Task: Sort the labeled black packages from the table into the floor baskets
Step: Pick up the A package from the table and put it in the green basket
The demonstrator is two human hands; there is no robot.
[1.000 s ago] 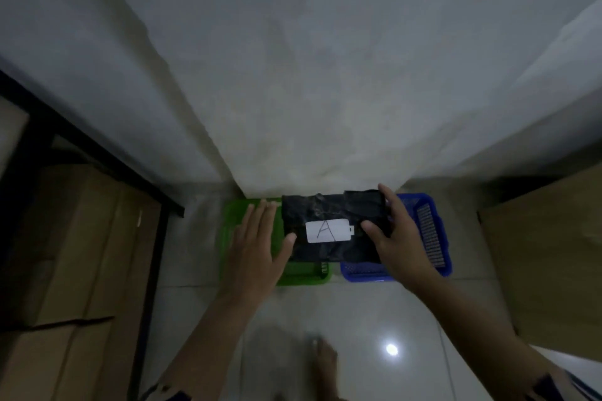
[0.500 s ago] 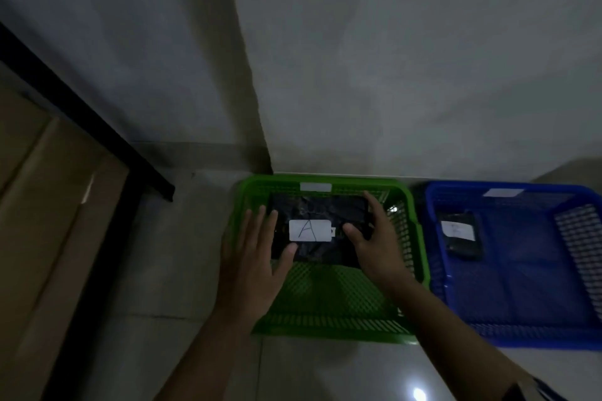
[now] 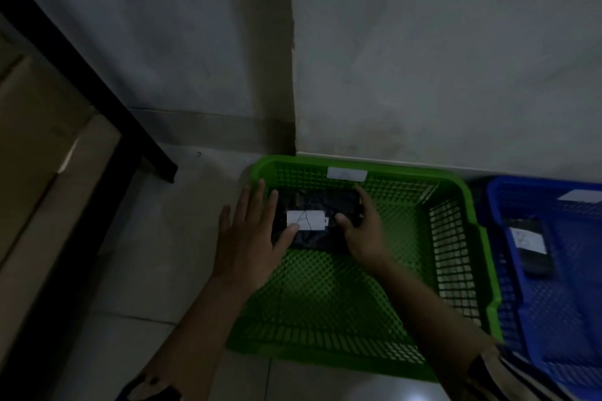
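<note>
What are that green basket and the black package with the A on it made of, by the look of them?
The green basket looks like moulded plastic: one uniform colour, a rounded rim, walls and floor pierced in a regular lattice. The black package, held by the left hand and right hand, seems wrapped in thin glossy plastic film, since it is creased and glints. Its white label looks like matte paper, though the dim light leaves that open.

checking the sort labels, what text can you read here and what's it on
"A": handwritten on the white label of the black package held in the green basket.
White tag on the green basket's rim: unreadable.
Label on the package in the blue basket: blurred.
</note>
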